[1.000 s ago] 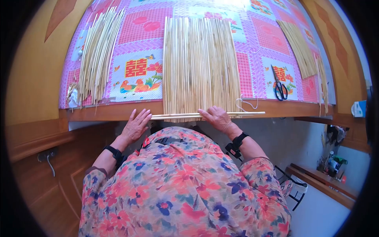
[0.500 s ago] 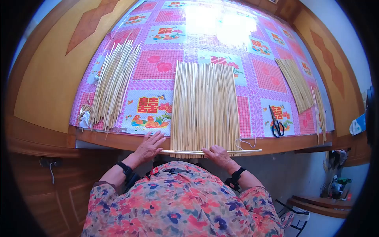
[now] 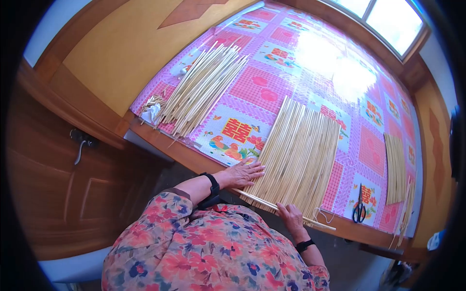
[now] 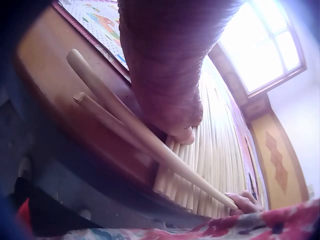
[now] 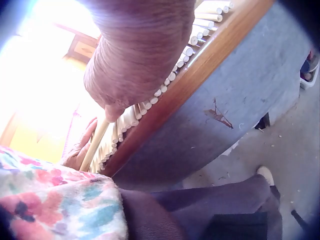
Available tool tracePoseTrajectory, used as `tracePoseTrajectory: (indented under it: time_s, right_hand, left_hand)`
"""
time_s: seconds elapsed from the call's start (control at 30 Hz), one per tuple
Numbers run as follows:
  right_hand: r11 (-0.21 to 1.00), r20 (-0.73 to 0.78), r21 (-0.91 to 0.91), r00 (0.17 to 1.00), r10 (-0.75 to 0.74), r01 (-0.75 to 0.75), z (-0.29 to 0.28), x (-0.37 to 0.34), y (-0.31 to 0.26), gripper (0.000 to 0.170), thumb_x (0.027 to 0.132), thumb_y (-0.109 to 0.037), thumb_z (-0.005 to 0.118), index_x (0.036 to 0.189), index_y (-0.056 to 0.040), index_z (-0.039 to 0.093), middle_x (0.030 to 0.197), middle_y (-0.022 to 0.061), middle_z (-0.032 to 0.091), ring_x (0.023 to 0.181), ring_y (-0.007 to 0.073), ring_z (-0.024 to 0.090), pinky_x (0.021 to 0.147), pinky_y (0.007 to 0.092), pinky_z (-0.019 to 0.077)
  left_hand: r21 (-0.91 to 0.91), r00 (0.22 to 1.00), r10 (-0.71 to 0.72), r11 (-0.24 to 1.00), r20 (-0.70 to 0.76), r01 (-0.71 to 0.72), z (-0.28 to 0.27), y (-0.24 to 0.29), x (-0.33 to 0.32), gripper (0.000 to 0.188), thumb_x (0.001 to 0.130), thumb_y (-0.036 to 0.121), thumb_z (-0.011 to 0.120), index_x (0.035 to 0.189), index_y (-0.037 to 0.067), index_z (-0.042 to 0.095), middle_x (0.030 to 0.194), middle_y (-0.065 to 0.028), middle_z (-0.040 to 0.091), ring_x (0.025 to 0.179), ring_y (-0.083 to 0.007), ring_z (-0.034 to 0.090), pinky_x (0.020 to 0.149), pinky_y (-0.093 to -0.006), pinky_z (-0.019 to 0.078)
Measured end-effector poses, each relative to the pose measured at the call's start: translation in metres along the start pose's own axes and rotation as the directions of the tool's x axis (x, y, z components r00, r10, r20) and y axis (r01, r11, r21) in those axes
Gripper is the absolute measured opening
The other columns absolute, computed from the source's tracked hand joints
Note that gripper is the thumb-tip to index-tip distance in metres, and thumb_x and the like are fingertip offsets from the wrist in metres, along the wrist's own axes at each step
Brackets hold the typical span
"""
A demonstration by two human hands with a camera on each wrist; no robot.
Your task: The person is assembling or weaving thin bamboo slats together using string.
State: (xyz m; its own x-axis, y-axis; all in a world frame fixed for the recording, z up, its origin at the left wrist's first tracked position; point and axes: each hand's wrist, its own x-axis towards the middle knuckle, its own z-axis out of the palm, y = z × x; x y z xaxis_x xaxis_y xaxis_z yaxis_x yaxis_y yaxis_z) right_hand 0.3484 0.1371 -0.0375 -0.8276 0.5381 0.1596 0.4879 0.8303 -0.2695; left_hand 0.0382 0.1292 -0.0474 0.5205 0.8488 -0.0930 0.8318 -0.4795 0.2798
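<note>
A flat mat of pale stalks lies side by side on the patterned cloth, its near ends reaching over the wooden edge. On its left border my left hand rests palm down with the fingers straight. My right hand pinches two thin sticks laid across the near ends of the stalks. In the left wrist view, the free ends of these sticks spread apart in a narrow V below my left hand. Thumb and fingers of my right hand hide part of their grip.
Loose stalks are heaped at the left, with short cut pieces beside a white crumpled scrap. Black scissors lie right of the mat, near a white string. Farther right is a smaller stalk mat.
The head view has turned and tilted to the left. My left hand has moved from beside the sticks' left end onto the mat's left border. My right hand keeps hold of the sticks.
</note>
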Motion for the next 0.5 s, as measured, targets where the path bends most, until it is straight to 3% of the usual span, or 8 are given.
tracePoseTrajectory:
  time_s: [0.4, 0.47, 0.5]
  right_hand:
    - [0.999, 0.035, 0.004, 0.998, 0.046, -0.046, -0.004, 0.001, -0.003, 0.033, 0.072, -0.016, 0.065, 0.104, -0.0165, 0.058, 0.067, 0.0045, 0.047, 0.062, 0.021, 0.051, 0.053, 0.0336, 0.043]
    - [0.998, 0.041, -0.005, 0.997, 0.061, -0.061, -0.011, 0.007, -0.006, 0.034, 0.071, -0.018, 0.065, 0.104, -0.0186, 0.058, 0.067, 0.004, 0.046, 0.062, 0.021, 0.05, 0.053, 0.0337, 0.0429]
    - [0.998, 0.035, -0.004, 0.997, 0.064, -0.064, -0.015, 0.012, -0.009, 0.031, 0.072, -0.016, 0.064, 0.103, -0.0164, 0.058, 0.067, 0.0048, 0.047, 0.063, 0.0213, 0.051, 0.053, 0.0339, 0.0432]
  left_hand:
    - [-0.06, 0.993, 0.039, 0.997, -0.109, -0.046, -0.004, -0.006, -0.001, 0.051, 0.083, 0.032, 0.05, 0.129, 0.013, 0.035, 0.14, -0.0052, 0.026, 0.13, -0.0195, 0.022, 0.104, -0.0479, 0.0121]
    - [-0.09, 0.987, -0.003, 0.996, -0.158, -0.011, -0.02, -0.011, -0.006, 0.047, 0.082, 0.028, 0.052, 0.124, 0.013, 0.039, 0.136, -0.0065, 0.032, 0.128, -0.0204, 0.027, 0.103, -0.0487, 0.0159]
    - [-0.1, 0.933, 0.017, 0.993, -0.359, -0.056, -0.024, -0.018, -0.012, 0.039, 0.079, 0.02, 0.055, 0.116, 0.011, 0.047, 0.123, -0.0082, 0.046, 0.116, -0.023, 0.042, 0.097, -0.0465, 0.028]
